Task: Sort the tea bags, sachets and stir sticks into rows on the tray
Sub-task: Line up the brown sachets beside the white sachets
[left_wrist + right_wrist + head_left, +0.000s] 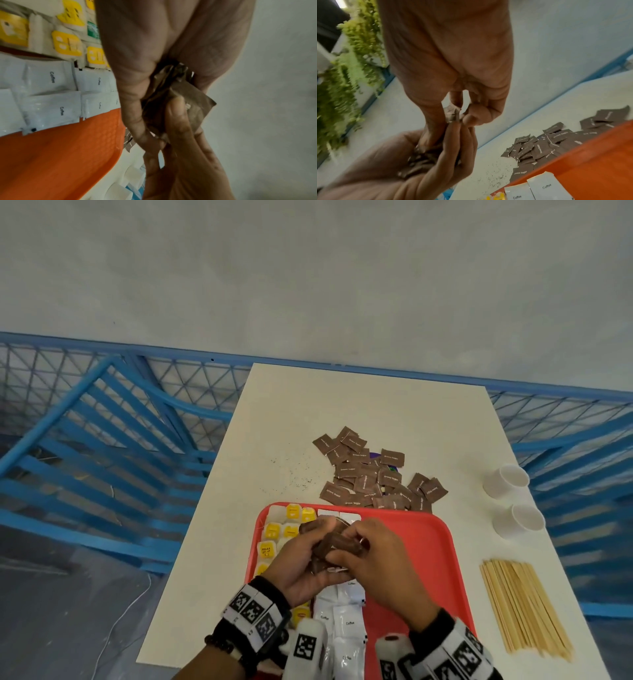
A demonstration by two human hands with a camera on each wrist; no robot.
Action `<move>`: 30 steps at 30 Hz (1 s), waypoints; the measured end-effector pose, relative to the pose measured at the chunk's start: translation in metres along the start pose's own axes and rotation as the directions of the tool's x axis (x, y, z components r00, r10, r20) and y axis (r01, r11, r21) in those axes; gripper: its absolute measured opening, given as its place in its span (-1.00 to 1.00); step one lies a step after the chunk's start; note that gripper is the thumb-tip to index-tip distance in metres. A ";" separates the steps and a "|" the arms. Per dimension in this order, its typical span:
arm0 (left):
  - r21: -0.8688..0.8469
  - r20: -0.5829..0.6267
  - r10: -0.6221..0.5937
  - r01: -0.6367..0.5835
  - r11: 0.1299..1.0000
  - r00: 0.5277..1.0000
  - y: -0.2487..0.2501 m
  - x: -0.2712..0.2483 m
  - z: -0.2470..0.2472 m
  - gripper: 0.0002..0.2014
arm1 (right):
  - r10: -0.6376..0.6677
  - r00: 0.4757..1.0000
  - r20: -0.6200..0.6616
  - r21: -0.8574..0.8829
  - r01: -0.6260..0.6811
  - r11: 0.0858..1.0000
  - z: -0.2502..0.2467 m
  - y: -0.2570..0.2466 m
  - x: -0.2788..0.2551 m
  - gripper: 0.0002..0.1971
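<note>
I am standing at a white desk point(342, 412) by a blue fence. My left hand point(301, 563) is gripping a bunch of brown sugar sachets point(337, 546) over the red tray point(428, 546) in the lower middle. My right hand point(380, 563) is pinching one sachet from the bunch. Next, I think, I should be laying it flat beside the white coffee sachets point(346, 621).

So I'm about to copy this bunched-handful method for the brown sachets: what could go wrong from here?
1. The left hand grips a crumpled bunch of brown sachets while the right hand pinches one out; others could slip onto the laid coffee sachets and disturb the rows.
2. Dark grains already lie on the table; squeezing might burst another sachet.
3. The loose sachet pile touches the tray rim.
</note>
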State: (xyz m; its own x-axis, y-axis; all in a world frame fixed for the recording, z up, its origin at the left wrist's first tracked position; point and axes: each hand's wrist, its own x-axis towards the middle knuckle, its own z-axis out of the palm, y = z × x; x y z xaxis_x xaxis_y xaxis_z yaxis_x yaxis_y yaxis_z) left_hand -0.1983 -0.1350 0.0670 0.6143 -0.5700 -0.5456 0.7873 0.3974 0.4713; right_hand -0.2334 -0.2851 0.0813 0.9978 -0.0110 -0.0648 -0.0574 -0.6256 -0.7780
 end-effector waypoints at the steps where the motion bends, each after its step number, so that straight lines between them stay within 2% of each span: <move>1: 0.009 -0.002 -0.001 0.001 1.000 1.000 0.000 -0.002 -0.002 -0.78 | 0.009 1.000 0.013 0.053 -0.009 0.999 -0.003 0.000 -0.001 -0.70; 4: 0.022 0.021 -0.002 0.002 1.000 1.000 0.001 -0.009 -0.008 -0.72 | 0.025 0.995 0.101 0.281 -0.053 0.958 -0.013 -0.002 -0.005 -0.90; 7: -0.007 0.073 -0.013 0.014 1.000 0.997 0.002 -0.020 -0.007 -0.74 | 0.076 0.981 0.178 0.408 -0.144 0.902 -0.021 -0.001 -0.007 -0.84; 9: 0.076 0.087 -0.002 -0.004 0.997 0.996 0.001 -0.025 -0.008 -0.60 | 0.105 0.970 0.218 0.403 -0.187 0.896 -0.024 0.001 -0.007 -0.83; 10: 0.171 0.099 0.010 -0.027 0.985 0.995 0.000 -0.027 -0.009 -0.56 | 0.127 0.965 0.228 0.374 -0.207 0.904 -0.025 0.002 -0.008 -0.81; 12: 0.374 0.123 0.035 -0.079 0.924 0.992 -0.003 -0.027 -0.013 -0.59 | 0.166 0.958 0.233 0.311 -0.235 0.921 -0.027 0.000 -0.009 -0.79; 14: 0.495 0.093 0.072 -0.109 0.862 0.993 -0.006 -0.025 -0.018 -0.57 | 0.205 0.949 0.240 0.291 -0.272 0.917 -0.027 0.000 -0.009 -0.80; 17: 0.543 0.039 0.159 -0.154 0.825 0.987 -0.008 -0.027 -0.021 -0.82 | 0.222 0.946 0.237 0.324 -0.293 0.900 -0.029 0.000 -0.010 -0.87; 20: 0.593 0.050 0.222 -0.208 0.778 0.974 -0.008 -0.026 -0.022 -0.79 | 0.230 0.959 0.164 0.376 -0.276 0.884 -0.031 0.000 -0.012 -0.87; 22: 0.587 0.051 0.234 -0.219 0.780 0.971 -0.009 -0.025 -0.021 -0.77 | 0.225 0.971 0.083 0.402 -0.239 0.884 -0.032 -0.001 -0.015 -0.86; 25: 0.582 0.052 0.218 -0.207 0.787 0.975 -0.009 -0.022 -0.016 -0.72 | 0.177 0.982 -0.059 0.290 -0.153 0.945 -0.026 0.005 -0.018 -0.88; 27: 0.591 0.049 0.197 -0.188 0.784 0.979 -0.011 -0.019 -0.014 -0.71 | 0.092 0.980 -0.175 0.144 -0.067 0.987 -0.020 0.015 -0.021 -0.83; 30: 0.584 0.069 0.164 -0.173 0.793 0.984 -0.013 -0.017 -0.010 -0.76 | -0.152 0.949 -0.277 -0.064 0.139 0.988 -0.016 0.024 -0.029 -0.78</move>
State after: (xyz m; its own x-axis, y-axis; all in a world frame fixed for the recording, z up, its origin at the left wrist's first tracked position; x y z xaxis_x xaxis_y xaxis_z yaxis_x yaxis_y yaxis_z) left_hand -0.2182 -0.1235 0.0636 0.7298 -0.5457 -0.4119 0.4878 -0.0067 0.8730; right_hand -0.2629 -0.3120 0.0742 0.9643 -0.1320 0.2298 0.0841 -0.6701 -0.7375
